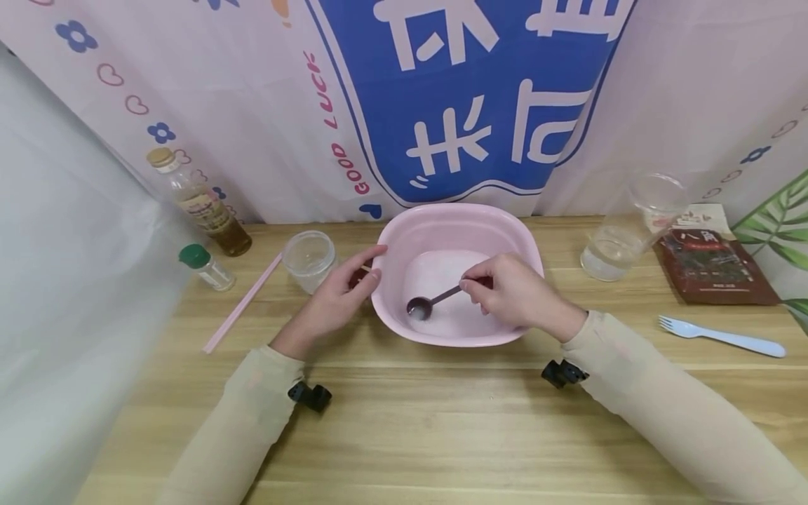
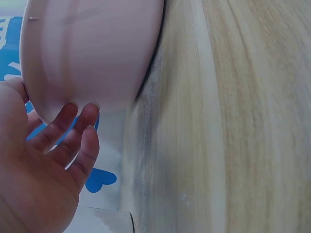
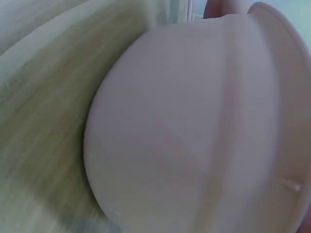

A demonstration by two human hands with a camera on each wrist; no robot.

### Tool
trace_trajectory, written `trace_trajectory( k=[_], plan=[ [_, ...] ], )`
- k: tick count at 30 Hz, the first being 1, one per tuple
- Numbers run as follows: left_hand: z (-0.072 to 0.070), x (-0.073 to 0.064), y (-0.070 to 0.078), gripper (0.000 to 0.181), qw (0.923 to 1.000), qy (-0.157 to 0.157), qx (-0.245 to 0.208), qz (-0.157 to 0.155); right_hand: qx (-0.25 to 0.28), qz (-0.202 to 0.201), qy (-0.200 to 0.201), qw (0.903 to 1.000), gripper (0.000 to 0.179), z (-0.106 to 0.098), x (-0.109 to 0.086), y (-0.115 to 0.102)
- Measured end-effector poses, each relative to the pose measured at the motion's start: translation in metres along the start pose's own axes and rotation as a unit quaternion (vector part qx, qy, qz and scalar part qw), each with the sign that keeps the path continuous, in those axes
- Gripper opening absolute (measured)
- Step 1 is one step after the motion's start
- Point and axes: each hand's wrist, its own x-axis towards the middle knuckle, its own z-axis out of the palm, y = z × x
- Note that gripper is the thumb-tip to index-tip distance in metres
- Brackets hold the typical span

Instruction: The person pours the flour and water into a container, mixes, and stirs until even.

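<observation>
A pink plastic basin (image 1: 459,335) stands on the wooden table. My right hand (image 1: 514,291) pinches the handle of a small dark brown spoon (image 1: 419,308) over the inside of the basin. Something whitish or clear lies in the spoon's bowl. My left hand (image 1: 341,294) touches the basin's left rim, its fingers spread and loosely bent. The left wrist view shows that hand (image 2: 48,155) with fingertips near the basin's outer wall (image 2: 97,53). In the right wrist view the basin's side (image 3: 184,121) fills the picture, hiding the spoon.
On the left are a clear cup (image 1: 309,259), pink chopsticks (image 1: 243,305), a green-capped shaker (image 1: 207,266) and an oil-like bottle (image 1: 211,214). On the right are a tall clear cup (image 1: 609,256) with liquid, a brown food packet (image 1: 713,270) and a blue fork (image 1: 726,337). A printed curtain (image 1: 278,140) hangs behind.
</observation>
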Motion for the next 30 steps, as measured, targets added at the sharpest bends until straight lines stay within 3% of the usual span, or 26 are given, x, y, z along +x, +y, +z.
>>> trace_trajectory(
  k=[8,21,30],
  plan=[
    [-0.001,-0.001,0.001,0.05,0.9999,0.0,0.009,-0.01,-0.019,0.053,0.013,0.9983,0.023,-0.008,0.005,-0.002],
    [0.0,-0.003,0.0,0.051,0.9997,-0.002,0.016,-0.017,-0.008,0.072,0.029,0.9969,0.021,-0.013,0.006,-0.003],
    [0.0,-0.003,0.001,0.05,0.9998,0.002,0.018,-0.011,0.03,0.052,0.014,0.9981,0.025,-0.002,0.012,-0.01]
  ],
)
